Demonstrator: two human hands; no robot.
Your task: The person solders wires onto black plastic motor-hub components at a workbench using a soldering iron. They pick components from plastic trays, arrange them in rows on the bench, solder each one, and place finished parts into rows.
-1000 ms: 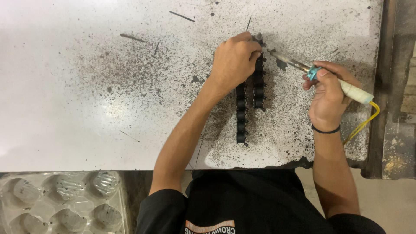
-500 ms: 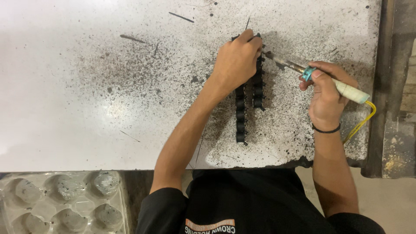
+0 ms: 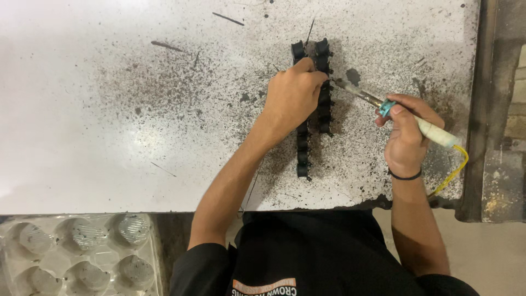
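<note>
In the head view, two rows of black clip-like parts are lying side by side on the white, soot-speckled worktop, running away from the person, and they are serving here as the landmark. The left hand is resting curled on top of the rows near their far end, fingers pressing down on the parts and covering their middle stretch. Just to the right of the rows, the right hand is closing around the pale handle of a soldering iron, whose metal tip is pointing at the right-hand row, very close to it; whether it is touching cannot be told. A yellow cord is trailing from the handle, further right of the rows, toward the worktop's edge. A black band is circling the right wrist. Well to the left of the rows and nearer the person, beyond the worktop's front edge, a clear plastic cup tray is sitting.
</note>
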